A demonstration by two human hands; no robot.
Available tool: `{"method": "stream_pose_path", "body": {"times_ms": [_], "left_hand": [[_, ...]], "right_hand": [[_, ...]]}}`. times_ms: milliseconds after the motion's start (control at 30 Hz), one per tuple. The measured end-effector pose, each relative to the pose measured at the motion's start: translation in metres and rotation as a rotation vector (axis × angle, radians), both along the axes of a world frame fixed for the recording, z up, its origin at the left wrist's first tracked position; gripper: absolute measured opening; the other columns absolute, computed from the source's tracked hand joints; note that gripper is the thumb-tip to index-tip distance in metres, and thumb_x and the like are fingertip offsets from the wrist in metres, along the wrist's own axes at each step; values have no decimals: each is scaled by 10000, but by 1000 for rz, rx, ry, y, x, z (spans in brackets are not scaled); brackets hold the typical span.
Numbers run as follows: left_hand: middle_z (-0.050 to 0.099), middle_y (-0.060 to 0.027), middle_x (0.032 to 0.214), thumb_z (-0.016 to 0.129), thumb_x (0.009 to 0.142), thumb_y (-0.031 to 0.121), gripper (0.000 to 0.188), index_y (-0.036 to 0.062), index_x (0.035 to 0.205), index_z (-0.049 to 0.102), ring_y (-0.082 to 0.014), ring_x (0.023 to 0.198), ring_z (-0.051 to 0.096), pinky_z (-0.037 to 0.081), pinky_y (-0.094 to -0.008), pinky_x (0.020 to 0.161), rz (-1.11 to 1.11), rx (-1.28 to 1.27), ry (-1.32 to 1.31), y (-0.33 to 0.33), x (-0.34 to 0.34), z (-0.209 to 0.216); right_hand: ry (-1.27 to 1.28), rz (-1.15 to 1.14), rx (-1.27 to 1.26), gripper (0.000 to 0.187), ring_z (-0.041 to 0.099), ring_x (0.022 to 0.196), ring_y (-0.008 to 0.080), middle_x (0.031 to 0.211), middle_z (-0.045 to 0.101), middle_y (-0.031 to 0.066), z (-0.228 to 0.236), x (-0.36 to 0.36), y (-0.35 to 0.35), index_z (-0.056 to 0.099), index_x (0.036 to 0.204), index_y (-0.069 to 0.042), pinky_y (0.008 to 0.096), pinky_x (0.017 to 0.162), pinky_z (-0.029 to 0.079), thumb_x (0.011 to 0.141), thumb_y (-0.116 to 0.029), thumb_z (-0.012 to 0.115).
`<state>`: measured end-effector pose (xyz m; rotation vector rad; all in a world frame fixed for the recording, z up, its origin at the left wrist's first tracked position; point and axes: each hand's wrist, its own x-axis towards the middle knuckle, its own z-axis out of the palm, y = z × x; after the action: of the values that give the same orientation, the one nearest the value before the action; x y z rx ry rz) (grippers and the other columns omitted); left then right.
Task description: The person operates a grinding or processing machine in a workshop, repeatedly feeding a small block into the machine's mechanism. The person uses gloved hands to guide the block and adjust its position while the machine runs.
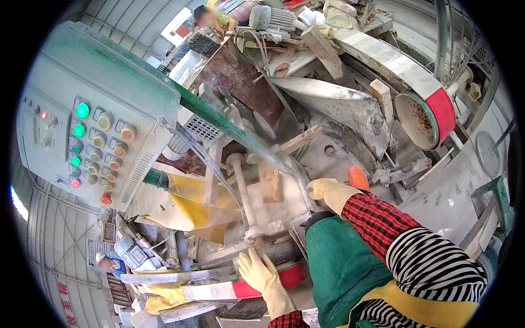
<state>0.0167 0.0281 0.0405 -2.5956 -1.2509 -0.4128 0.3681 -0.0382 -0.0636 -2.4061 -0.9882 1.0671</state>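
My left hand (262,277), in a cream rubber glove, has its fingers spread, holding nothing. It is at a curved red-and-white band (219,290) at the lower middle; whether it rests on it or is just above it, I cannot tell. My right hand (331,193), gloved the same way, has its fingers bent together beside the dusty end of a slanting green beam (235,127). What those fingers grip, if anything, is hidden. Just beyond this hand is an orange rounded piece (358,178). A dusty shaft (244,191) runs between the hands, with a wooden block (269,183) beside it.
A control box (147,128) with lit buttons stands at left. Yellow sheeting (191,205) hangs below it. At upper right are a curved metal sheet (339,106) and a red-and-white belt guard (404,68). One person (216,19) is at the top, another (113,265) at lower left.
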Motion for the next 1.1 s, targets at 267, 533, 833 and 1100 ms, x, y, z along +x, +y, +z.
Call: {"method": "stream_pose_path", "body": {"times_ms": [267,533,833,1100], "left_hand": [[547,-295,1469,699,918,283,521,57,1378,604,-479,1364,492,378,-550,1145,3,10,10,-9,7,2],[539,-289,1483,709,912,307,549,80,1401,606,-471,1375,490,371,-551,1157,4,28,37,-13,10,-3],[543,-290,1447,730,887,285,551,52,1370,607,-504,1342,480,361,-577,1133,-29,-5,39,-24,20,5],[542,-274,1430,721,895,278,529,53,1362,616,-501,1306,488,355,-592,1118,-73,18,47,-29,23,2]], "right_hand": [[-4,26,-18,535,619,1331,302,1468,642,52,-15,4,6,596,1469,-317,490,1097,503,939,-396,604],[1,27,-47,542,629,1315,311,1444,658,57,-27,7,11,606,1458,-311,488,1095,509,926,-410,636],[23,19,-42,534,621,1326,305,1453,653,52,-18,5,9,604,1459,-306,478,1105,500,935,-407,631],[62,-1,-31,526,615,1334,299,1461,647,42,-18,4,6,610,1450,-306,464,1114,494,934,-404,635]]}}
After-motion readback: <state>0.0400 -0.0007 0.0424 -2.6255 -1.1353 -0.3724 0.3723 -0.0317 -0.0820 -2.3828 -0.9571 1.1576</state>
